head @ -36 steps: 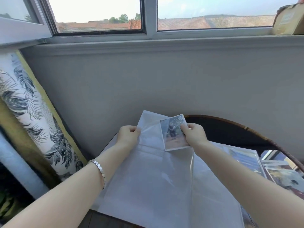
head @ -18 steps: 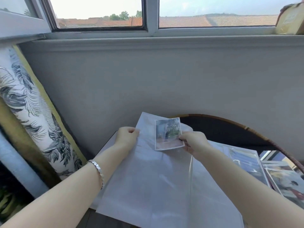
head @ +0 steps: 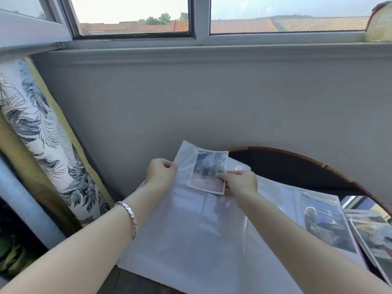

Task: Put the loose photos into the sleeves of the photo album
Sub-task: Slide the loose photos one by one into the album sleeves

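Translucent white plastic makes up the large album sleeve page (head: 191,230), which lies open across the lower centre of the head view, its far corner lifted toward 12 o'clock against the grey wall (head: 212,98). Left hand (head: 160,172), at 9 o'clock of the page's raised corner, pinches the page's left edge between thumb and curled fingers; a silver link bracelet (head: 129,215) circles that wrist. Right hand (head: 240,183), at 3 o'clock of the left hand and close beside it, grips a small white-bordered rectangular colour photo (head: 209,171) at its right edge, thumb on top and fingers underneath. The photo stands slightly tilted, its upper edge toward 12 o'clock, lying over the upper part of the page; whether its lower edge has entered a sleeve cannot be told. At 4 o'clock of the right hand, a second album page (head: 297,200) holds a sleeved upright photo (head: 326,221). Just beyond it at 4 o'clock, loose prints (head: 377,236) overlap near the frame's right edge. All rest on a dark round table with a woven cane rim (head: 297,158). At 9 o'clock of the frame leans a leaf-patterned white and grey cushion (head: 42,132). A white-framed window (head: 197,20) runs along 12 o'clock.
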Demonstrator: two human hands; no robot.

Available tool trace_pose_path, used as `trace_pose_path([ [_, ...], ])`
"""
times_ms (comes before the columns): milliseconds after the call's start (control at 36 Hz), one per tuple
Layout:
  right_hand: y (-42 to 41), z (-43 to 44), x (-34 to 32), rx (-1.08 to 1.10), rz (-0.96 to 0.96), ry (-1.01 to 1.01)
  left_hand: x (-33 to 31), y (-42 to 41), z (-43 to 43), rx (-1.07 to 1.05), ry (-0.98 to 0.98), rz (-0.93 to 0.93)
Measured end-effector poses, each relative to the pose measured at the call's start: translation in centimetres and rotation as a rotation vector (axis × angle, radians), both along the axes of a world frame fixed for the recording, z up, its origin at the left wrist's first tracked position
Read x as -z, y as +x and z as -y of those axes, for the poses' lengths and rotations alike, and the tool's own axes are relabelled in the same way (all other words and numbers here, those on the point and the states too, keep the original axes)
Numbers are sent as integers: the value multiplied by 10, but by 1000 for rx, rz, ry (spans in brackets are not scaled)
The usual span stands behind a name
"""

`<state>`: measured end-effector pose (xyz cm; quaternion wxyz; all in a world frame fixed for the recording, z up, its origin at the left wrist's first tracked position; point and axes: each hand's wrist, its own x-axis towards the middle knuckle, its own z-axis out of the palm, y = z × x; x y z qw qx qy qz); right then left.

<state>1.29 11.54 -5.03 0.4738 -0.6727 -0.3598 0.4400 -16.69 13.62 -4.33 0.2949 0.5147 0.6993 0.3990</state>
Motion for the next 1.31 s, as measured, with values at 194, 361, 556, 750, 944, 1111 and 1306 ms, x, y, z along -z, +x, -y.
trace_pose_path([
  [194,-11,0,-8,-40,-209,-55,-7,-1,1,56,-9,26],
  [361,-21,0,-3,-196,92,68,-11,-9,7,179,-175,146],
  [556,-15,4,-1,-332,287,108,-9,-16,13,321,-220,40],
  [750,-14,-5,-9,-346,180,67,-11,-17,16,332,-136,94],
  [944,-32,-7,-5,-245,188,106,-17,-13,17,354,-102,199],
  [1111,-36,1,-7,-238,56,-3,-14,-14,17,350,-106,216],
  [1306,-39,4,-9,-266,19,24,-15,-8,20,333,-42,233],
])
